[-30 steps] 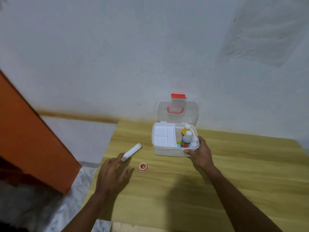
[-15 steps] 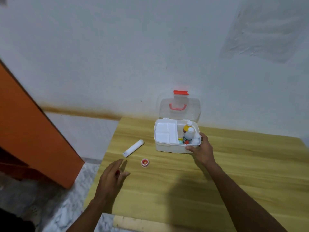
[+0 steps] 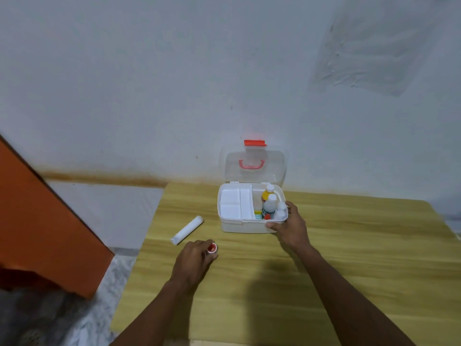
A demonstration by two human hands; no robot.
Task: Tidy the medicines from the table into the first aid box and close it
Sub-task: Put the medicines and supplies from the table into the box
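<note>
The white first aid box (image 3: 239, 227) stands open on the wooden table (image 3: 349, 245), its clear lid (image 3: 254, 168) with red handle and latch leaning back against the wall. Inside are a white divider tray (image 3: 234, 203) on the left and several bottles (image 3: 269, 203) on the right. My right hand (image 3: 290, 227) grips the box's front right corner. A small red-capped jar (image 3: 212, 247) sits left of the box, and my left hand (image 3: 193, 262) closes its fingers around it. A white tube (image 3: 187, 230) lies farther left near the table edge.
The table's left edge runs close to the tube, with tiled floor (image 3: 74, 308) below. An orange panel (image 3: 37, 221) stands at the left. A white wall (image 3: 224, 83) rises right behind the box.
My left hand pulled back from the white tube, then moved right onto the small red-capped jar. My right hand stayed on the box corner.
</note>
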